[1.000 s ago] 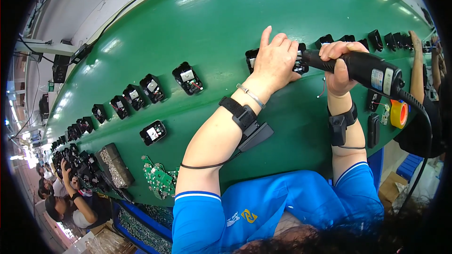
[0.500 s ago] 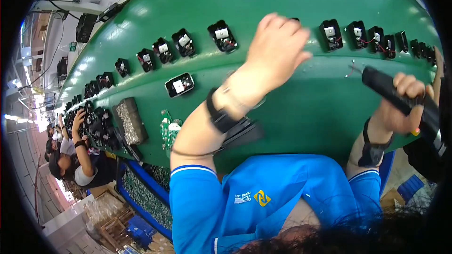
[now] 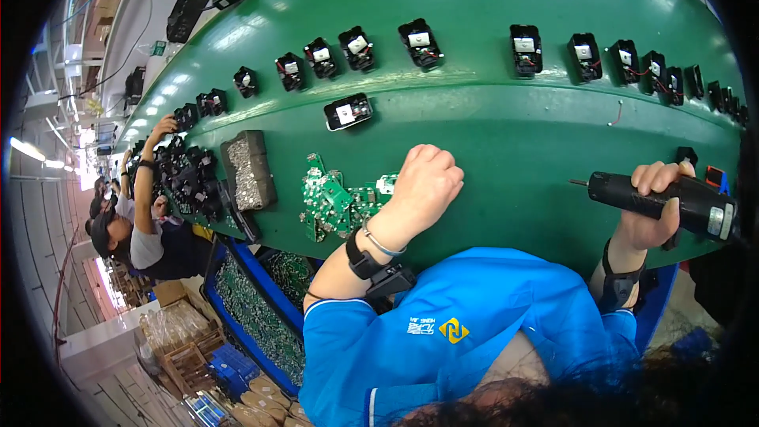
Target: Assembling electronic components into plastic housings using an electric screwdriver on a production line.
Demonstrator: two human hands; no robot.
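My right hand (image 3: pixel 655 202) is wrapped round a black electric screwdriver (image 3: pixel 632 194), held nearly level with its thin bit pointing left. My left hand (image 3: pixel 427 186) hovers over the green bench with its fingers curled in. Whatever those fingers hold, if anything, is hidden from view. Beside that wrist lies a loose pile of green circuit boards (image 3: pixel 328 202), partly covered by the forearm. One black housing (image 3: pixel 348 112) with a white part inside rests alone on the near side of the bench. Farther off stands another open housing (image 3: pixel 526 51), part of a long row.
More black housings (image 3: pixel 419 44) line the green bench (image 3: pixel 490 122) left and right. A foam block full of small metal parts (image 3: pixel 250 170) lies at the left. Blue bins (image 3: pixel 253 320) of circuit boards stand below the edge. A co-worker's hand (image 3: pixel 164 128) reaches among housings.
My left hand has come back from the housing row toward my body, uncovering a housing there. My right hand has levelled the screwdriver. The view has shifted, bringing more circuit boards into sight.
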